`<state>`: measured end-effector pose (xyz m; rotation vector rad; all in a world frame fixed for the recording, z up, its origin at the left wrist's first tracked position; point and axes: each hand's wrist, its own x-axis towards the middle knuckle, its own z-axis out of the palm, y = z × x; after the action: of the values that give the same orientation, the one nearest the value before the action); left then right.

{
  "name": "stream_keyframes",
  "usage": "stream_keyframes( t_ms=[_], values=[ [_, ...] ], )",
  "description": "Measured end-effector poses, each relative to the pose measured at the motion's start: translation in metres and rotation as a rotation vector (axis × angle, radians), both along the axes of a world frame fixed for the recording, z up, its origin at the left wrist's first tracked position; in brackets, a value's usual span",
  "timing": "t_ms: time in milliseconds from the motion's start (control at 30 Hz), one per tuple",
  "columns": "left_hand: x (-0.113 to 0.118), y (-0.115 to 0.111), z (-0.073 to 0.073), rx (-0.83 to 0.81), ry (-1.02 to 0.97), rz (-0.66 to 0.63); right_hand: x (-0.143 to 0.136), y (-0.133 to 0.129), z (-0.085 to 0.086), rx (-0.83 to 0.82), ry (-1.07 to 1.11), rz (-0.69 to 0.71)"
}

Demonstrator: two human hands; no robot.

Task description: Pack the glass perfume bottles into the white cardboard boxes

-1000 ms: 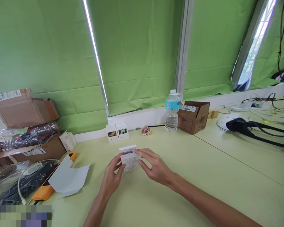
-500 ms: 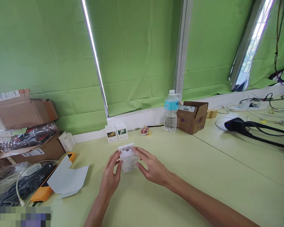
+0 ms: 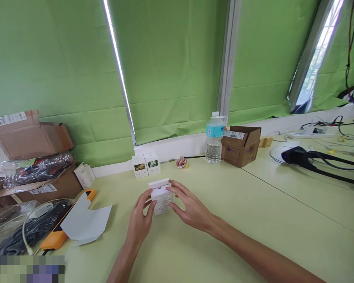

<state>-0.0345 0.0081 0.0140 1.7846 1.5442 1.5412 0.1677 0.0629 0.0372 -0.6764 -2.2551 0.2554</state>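
A small white box with fine print on its front stands upright on the table, its top flap raised at the back. My left hand grips the box's left side, thumb on the front edge and fingers along the side. From the right, my right hand holds it too, with the thumb low on the right edge and the fingertips up by the top opening and the flap. Whatever is inside the box is hidden.
Two white picture boxes and a round red-and-clear trinket sit behind. Farther right stand a water bottle and an open carton. A cut white sheet, an orange tool and stacked cardboard crowd the left.
The fingers of my right hand have shifted at the box's top, one now lying over the opening's edge. My left thumb has come slightly further onto the front face.
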Motion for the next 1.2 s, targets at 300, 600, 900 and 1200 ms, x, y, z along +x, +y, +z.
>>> stream_keyframes(
  t_ms=[300, 600, 900, 1200],
  values=[
    [0.003, -0.002, 0.007, -0.093, -0.108, -0.1, 0.001, 0.0, 0.008, -0.13, 0.237, -0.016],
    [0.012, -0.006, 0.01, -0.064, -0.055, -0.016, 0.002, 0.006, 0.009, -0.066, 0.259, 0.0],
    [0.015, -0.01, 0.017, -0.08, 0.009, 0.003, 0.0, 0.005, 0.006, -0.123, 0.244, 0.006],
    [0.018, -0.011, 0.019, 0.033, 0.068, 0.026, 0.001, 0.006, 0.003, -0.049, 0.173, -0.032]
  ],
)
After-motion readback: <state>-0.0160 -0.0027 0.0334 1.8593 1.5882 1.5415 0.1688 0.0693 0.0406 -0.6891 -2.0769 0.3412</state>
